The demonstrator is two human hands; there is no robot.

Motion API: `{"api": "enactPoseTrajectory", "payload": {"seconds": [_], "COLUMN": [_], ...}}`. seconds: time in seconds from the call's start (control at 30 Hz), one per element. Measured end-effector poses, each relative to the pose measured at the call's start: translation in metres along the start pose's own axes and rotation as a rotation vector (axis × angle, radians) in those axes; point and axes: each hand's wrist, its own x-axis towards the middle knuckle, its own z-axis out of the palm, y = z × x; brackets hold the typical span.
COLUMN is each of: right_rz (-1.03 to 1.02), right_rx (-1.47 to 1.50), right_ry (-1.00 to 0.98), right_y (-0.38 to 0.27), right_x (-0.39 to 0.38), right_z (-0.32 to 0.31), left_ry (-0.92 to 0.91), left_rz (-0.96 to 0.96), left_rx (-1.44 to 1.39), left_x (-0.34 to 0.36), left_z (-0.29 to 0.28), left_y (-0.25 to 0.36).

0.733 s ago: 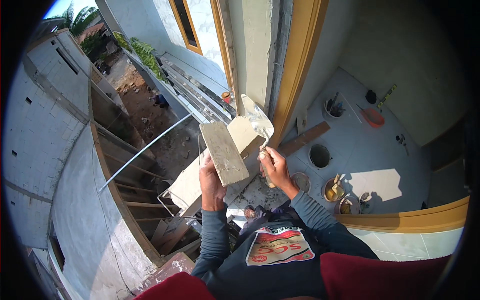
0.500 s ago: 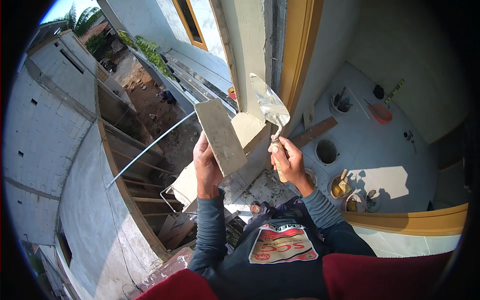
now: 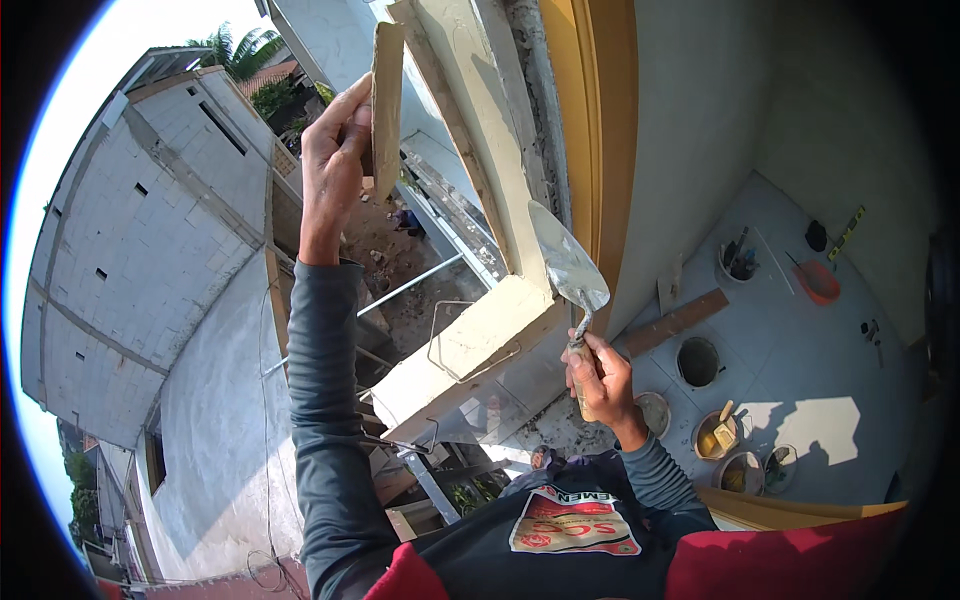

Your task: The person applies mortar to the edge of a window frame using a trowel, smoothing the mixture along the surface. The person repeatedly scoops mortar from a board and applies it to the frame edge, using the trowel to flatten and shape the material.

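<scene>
Looks like wall-smoothing work, maybe at the step of lining up the flat board (image 3: 388,110) with the tall, pale wall strip (image 3: 473,95). Likely calls next for a flat, steady press and a gentle slide. Hard to say for sure.

Grips the board in the left hand (image 3: 335,165), up high and edge-on, just left of the strip, with fingers bent snugly against its back. Cannot tell about a handle there, or about wet mix on its face. Holds the trowel (image 3: 568,265) in the right hand (image 3: 606,388), with fingers wrapped snugly round the handle, blade up, in front of the corner between strip and pale ledge (image 3: 480,330). Cannot tell about touching there.

Count two hands, one board, one trowel, one strip, one ledge. On the ledge, see at least one bent wire loop (image 3: 432,348). On the floor (image 3: 775,330) to the right, see one brown plank (image 3: 680,322), one orange scoop (image 3: 820,285), one yellow-and-black level (image 3: 849,230) and at least five pots (image 3: 715,373).
</scene>
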Motion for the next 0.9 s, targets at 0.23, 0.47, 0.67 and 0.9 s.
{"api": "enactPoseTrajectory", "payload": {"seconds": [0.23,0.47,0.67,0.9], "right_rz": [0.046,0.071,0.112,0.159], "right_rx": [0.014,0.027,0.112,0.13], "right_ry": [-0.018,-0.004,0.051,0.031], "right_y": [0.004,0.002,0.001,0.002], "right_x": [-0.012,-0.019,-0.025,-0.032], "right_z": [-0.028,-0.052,-0.062,-0.073], "left_ry": [0.028,0.075,0.024,0.031], "left_rz": [0.219,0.226,0.144,0.147], "left_rx": [0.293,0.419,0.41,0.575], "left_x": [0.036,0.038,0.028,-0.017], "left_z": [0.011,0.03,0.043,0.064], "left_y": [0.011,0.01,0.009,-0.01]}}
